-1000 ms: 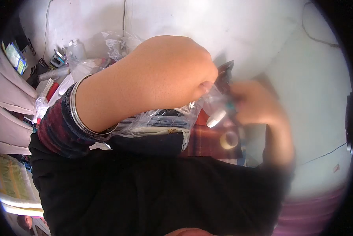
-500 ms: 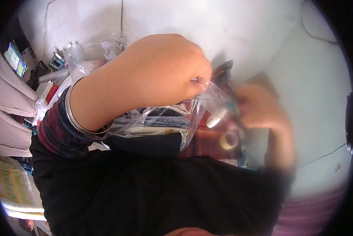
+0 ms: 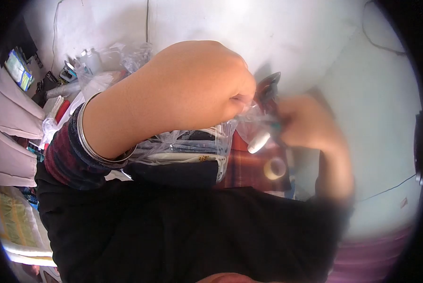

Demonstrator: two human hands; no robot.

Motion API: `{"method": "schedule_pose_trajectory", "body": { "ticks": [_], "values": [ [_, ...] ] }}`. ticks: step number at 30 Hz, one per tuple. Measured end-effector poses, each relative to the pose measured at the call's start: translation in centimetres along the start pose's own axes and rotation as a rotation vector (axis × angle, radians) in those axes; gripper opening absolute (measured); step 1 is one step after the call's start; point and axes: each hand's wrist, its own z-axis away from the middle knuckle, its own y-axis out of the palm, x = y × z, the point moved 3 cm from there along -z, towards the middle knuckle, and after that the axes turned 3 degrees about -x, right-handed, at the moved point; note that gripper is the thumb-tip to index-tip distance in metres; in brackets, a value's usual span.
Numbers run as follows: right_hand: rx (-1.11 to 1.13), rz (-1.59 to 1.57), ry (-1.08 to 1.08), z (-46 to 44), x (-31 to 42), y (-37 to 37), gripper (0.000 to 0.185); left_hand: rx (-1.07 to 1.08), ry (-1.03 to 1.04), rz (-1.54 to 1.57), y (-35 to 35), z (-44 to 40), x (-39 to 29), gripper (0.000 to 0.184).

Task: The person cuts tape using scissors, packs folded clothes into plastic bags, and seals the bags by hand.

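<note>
My left hand [image 3: 207, 82], a bangle at its wrist, is closed in a fist on the gathered end of a clear plastic bag [image 3: 226, 141]. Folded clothes [image 3: 188, 150] lie beneath and behind the plastic, partly hidden by my left forearm. Opposite, my right hand [image 3: 303, 122] is smeared by motion, fingers curled at the same plastic stretched between both hands. A small teal thing [image 3: 276, 126] shows at its fingertips, too blurred to name. Just below hangs or lies a white rounded object [image 3: 258, 142]; I cannot tell which.
A roll of tape [image 3: 274, 168] rests on a dark red patterned surface [image 3: 242, 172]. Something dark and pointed [image 3: 268, 87] leans near the wall behind my hands. Bottles [image 3: 91, 61] stand at the back left. Pale cloth [image 3: 8, 146] hangs along the left side.
My right hand has shifted slightly left and up, closer to my left fist. The plastic between them has slackened and bunched. My left hand has barely moved.
</note>
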Motion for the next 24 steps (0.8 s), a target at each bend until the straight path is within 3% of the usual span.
{"method": "schedule_pose_trajectory", "body": {
  "ticks": [4,6,10,12,13,16,18,24],
  "values": [
    [-0.04,0.011,-0.136,-0.4,0.7,0.7,0.043,0.022,-0.019,0.014,0.1,-0.1,-0.1,0.009],
    [-0.225,0.038,-0.38,-0.3,1.5,1.0,0.038,0.025,0.033,-0.084,0.4,-0.2,-0.2,0.01],
    [-0.203,0.04,-0.269,-0.1,1.9,0.5,0.035,0.039,-0.015,-0.055,-0.5,0.0,0.1,0.019],
    [-0.126,-0.026,-0.202,0.1,1.3,0.8,0.033,0.193,-0.207,0.058,-1.3,0.8,0.2,0.032],
    [-0.127,-0.029,-0.204,0.1,1.1,0.9,0.033,0.195,-0.209,0.056,-1.9,1.5,-0.2,0.032],
    [-0.152,-0.01,-0.205,0.1,0.3,1.2,0.035,0.195,-0.233,-0.112,-3.0,3.8,-0.7,0.038],
    [-0.16,-0.066,-0.245,-0.3,-0.1,1.5,0.035,0.139,-0.134,-0.345,-2.9,4.6,-0.7,0.036],
    [-0.117,-0.008,-0.253,-0.8,0.0,1.6,0.032,0.291,-0.297,-0.291,-2.4,3.4,0.6,0.043]
  ]
}}
